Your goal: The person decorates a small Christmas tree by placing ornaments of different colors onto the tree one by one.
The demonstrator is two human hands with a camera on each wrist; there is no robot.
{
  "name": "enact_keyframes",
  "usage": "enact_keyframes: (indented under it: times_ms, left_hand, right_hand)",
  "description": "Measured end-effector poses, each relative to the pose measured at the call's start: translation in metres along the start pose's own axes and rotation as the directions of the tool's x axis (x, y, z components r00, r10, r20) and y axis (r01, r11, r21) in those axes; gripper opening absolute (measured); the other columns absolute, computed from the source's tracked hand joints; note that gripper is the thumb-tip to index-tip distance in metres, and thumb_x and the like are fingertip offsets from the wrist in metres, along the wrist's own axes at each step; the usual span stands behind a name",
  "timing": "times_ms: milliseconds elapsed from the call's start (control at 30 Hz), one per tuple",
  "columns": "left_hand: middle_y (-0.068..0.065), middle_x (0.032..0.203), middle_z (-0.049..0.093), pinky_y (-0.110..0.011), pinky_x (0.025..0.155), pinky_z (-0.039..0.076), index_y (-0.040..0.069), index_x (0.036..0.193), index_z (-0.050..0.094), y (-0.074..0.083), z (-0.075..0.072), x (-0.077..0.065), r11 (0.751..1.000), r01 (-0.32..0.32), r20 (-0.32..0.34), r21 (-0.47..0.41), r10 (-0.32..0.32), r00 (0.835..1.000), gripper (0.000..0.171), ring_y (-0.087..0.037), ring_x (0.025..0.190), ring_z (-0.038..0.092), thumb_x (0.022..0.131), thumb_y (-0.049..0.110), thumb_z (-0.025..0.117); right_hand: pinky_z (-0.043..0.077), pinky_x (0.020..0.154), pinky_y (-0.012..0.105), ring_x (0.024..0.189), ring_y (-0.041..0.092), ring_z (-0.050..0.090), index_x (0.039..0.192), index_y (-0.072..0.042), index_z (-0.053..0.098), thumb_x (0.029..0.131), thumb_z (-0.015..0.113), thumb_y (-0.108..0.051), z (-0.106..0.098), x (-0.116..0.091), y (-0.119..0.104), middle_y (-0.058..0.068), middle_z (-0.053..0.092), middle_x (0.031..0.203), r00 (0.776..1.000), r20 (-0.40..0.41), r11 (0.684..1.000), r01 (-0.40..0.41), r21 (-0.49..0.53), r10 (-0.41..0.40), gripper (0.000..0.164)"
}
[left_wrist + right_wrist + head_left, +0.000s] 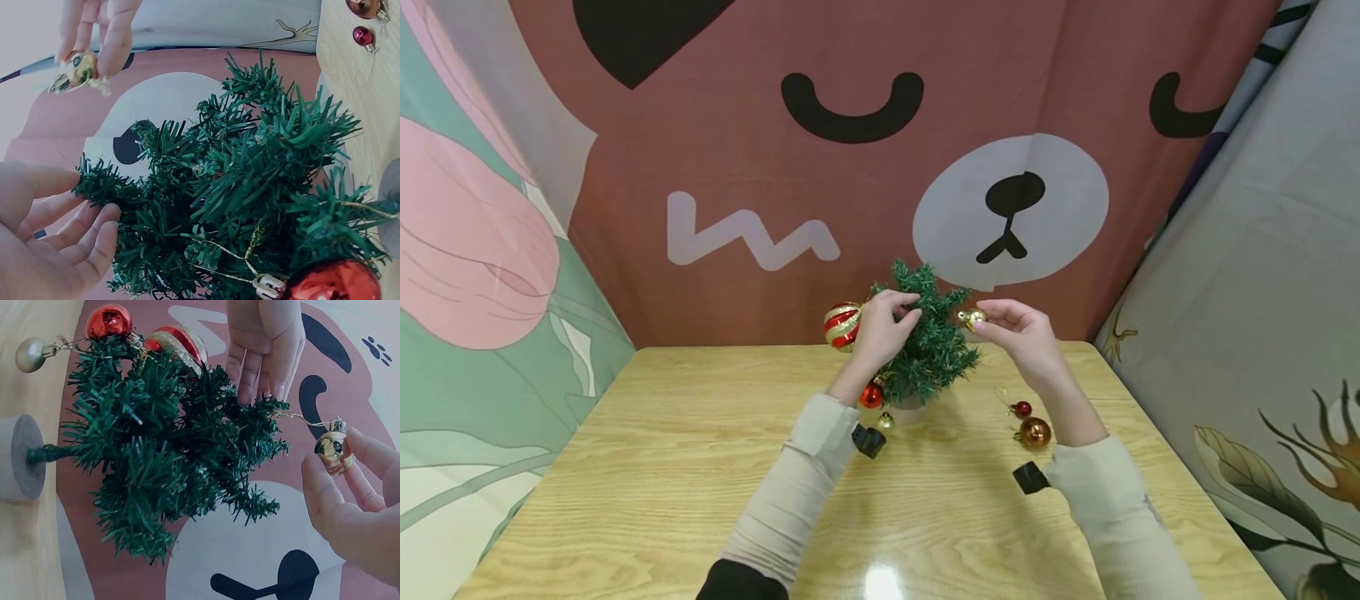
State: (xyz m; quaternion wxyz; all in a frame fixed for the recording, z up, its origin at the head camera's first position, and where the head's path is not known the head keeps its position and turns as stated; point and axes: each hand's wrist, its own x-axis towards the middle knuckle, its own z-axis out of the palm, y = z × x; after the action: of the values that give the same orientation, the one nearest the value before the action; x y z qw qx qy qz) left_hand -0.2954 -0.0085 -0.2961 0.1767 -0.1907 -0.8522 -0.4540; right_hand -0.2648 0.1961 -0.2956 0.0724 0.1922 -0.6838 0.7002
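A small artificial Christmas tree (934, 354) stands in a round pale base (25, 456). My left hand (883, 327) is at its top, thumb and fingers pinching the tip of a branch (103, 184). To the right of the tree, my right hand (1026, 337) pinches a small shiny gold bauble (334, 453) between thumb and fingertips. The bauble's gold cord (300, 417) stretches toward the branch tip by my left fingers. On the tree's left side hang a red-and-gold striped bauble (841, 325), a shiny red bauble (871, 395) and a pale gold bauble (886, 422).
A small dark red bauble (1021, 409) and a larger copper-coloured bauble (1034, 432) lie on the wooden table (700, 467), right of the tree. Behind the table hangs a brown cloth (737, 167) with a cartoon face. A pale patterned curtain (1240, 317) hangs along the right.
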Motion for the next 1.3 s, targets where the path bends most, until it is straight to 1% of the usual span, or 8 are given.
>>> enact_keyframes:
  times_ms: [133, 333, 600, 800, 900, 1033, 1133, 1300]
  left_hand:
    - [-0.010, 0.106, 0.058, -0.024, 0.056, 0.041, 0.004, 0.112, 0.063, 0.000, 0.000, 0.001, 1.000, -0.001, -0.004, 0.000, 0.001, 1.000, 0.027, -0.017, 0.082, 0.056, 0.086, 0.013, 0.060]
    - [-0.010, 0.107, 0.057, -0.024, 0.057, 0.042, 0.005, 0.112, 0.062, 0.002, 0.000, 0.001, 1.000, 0.005, -0.002, 0.000, -0.005, 1.000, 0.028, -0.017, 0.082, 0.057, 0.086, 0.013, 0.060]
    - [-0.009, 0.103, 0.058, -0.027, 0.062, 0.046, 0.005, 0.113, 0.061, 0.002, 0.001, 0.001, 1.000, 0.021, -0.004, -0.021, -0.021, 1.000, 0.028, -0.018, 0.083, 0.057, 0.087, 0.015, 0.059]
    - [-0.010, 0.101, 0.059, -0.029, 0.066, 0.046, 0.004, 0.108, 0.064, 0.002, 0.002, 0.000, 1.000, -0.023, -0.058, -0.016, 0.022, 0.998, 0.023, -0.017, 0.080, 0.057, 0.090, 0.016, 0.055]
    - [-0.010, 0.100, 0.059, -0.030, 0.066, 0.046, 0.004, 0.104, 0.066, 0.002, 0.002, 0.001, 0.998, -0.055, -0.101, -0.018, 0.053, 0.993, 0.023, -0.017, 0.078, 0.056, 0.091, 0.018, 0.052]
    - [-0.010, 0.101, 0.058, -0.027, 0.064, 0.046, 0.004, 0.102, 0.067, 0.003, 0.003, 0.002, 0.994, -0.103, -0.135, -0.038, 0.097, 0.986, 0.024, -0.016, 0.079, 0.056, 0.091, 0.021, 0.053]
    - [-0.010, 0.101, 0.057, -0.024, 0.060, 0.046, 0.003, 0.101, 0.067, 0.004, 0.004, 0.002, 0.987, -0.133, -0.133, -0.085, 0.122, 0.984, 0.024, -0.016, 0.077, 0.055, 0.090, 0.020, 0.055]
    - [-0.010, 0.102, 0.056, -0.021, 0.058, 0.046, 0.001, 0.101, 0.066, 0.006, 0.003, 0.003, 0.978, -0.150, -0.079, -0.144, 0.140, 0.987, 0.024, -0.016, 0.077, 0.054, 0.091, 0.019, 0.053]
  right_hand:
    - [0.048, 0.072, 0.021, 0.080, 0.010, 0.056, 0.105, 0.004, 0.059, 0.081, 0.063, 0.000, 0.005, 0.008, -0.001, 0.000, 0.059, 0.088, 1.000, 0.019, 0.999, 0.019, 0.034, -0.020, 0.024]
    - [0.050, 0.073, 0.025, 0.078, 0.013, 0.060, 0.103, 0.003, 0.059, 0.083, 0.058, 0.005, 0.012, 0.019, -0.004, 0.004, 0.058, 0.087, 0.999, 0.036, 0.994, 0.025, 0.105, -0.029, 0.020]
    - [0.050, 0.073, 0.026, 0.079, 0.014, 0.062, 0.114, 0.014, 0.048, 0.084, 0.058, 0.002, 0.018, 0.029, -0.008, 0.003, 0.059, 0.088, 0.999, 0.029, 0.997, -0.018, 0.081, 0.016, 0.034]
    - [0.051, 0.071, 0.025, 0.077, 0.012, 0.062, 0.116, 0.017, 0.045, 0.085, 0.057, 0.003, 0.021, 0.034, -0.006, 0.001, 0.060, 0.086, 0.999, 0.025, 0.998, -0.029, 0.047, 0.027, 0.037]
    - [0.051, 0.069, 0.024, 0.077, 0.011, 0.062, 0.113, 0.011, 0.051, 0.084, 0.059, 0.000, 0.022, 0.035, -0.007, 0.001, 0.060, 0.086, 0.999, 0.014, 0.998, -0.039, 0.039, 0.038, 0.032]
    - [0.051, 0.067, 0.024, 0.077, 0.012, 0.062, 0.103, -0.006, 0.060, 0.084, 0.060, -0.001, 0.025, 0.036, -0.009, 0.002, 0.059, 0.086, 0.999, 0.010, 0.997, -0.039, 0.062, 0.038, 0.020]
    - [0.051, 0.064, 0.023, 0.075, 0.012, 0.062, 0.098, -0.012, 0.062, 0.084, 0.058, 0.002, 0.027, 0.036, -0.010, 0.002, 0.060, 0.085, 0.999, 0.021, 0.996, -0.032, 0.081, 0.030, 0.020]
    - [0.051, 0.062, 0.023, 0.072, 0.011, 0.062, 0.096, -0.013, 0.062, 0.084, 0.057, 0.004, 0.029, 0.038, -0.011, 0.002, 0.060, 0.085, 0.999, 0.026, 0.994, -0.038, 0.100, 0.036, 0.022]
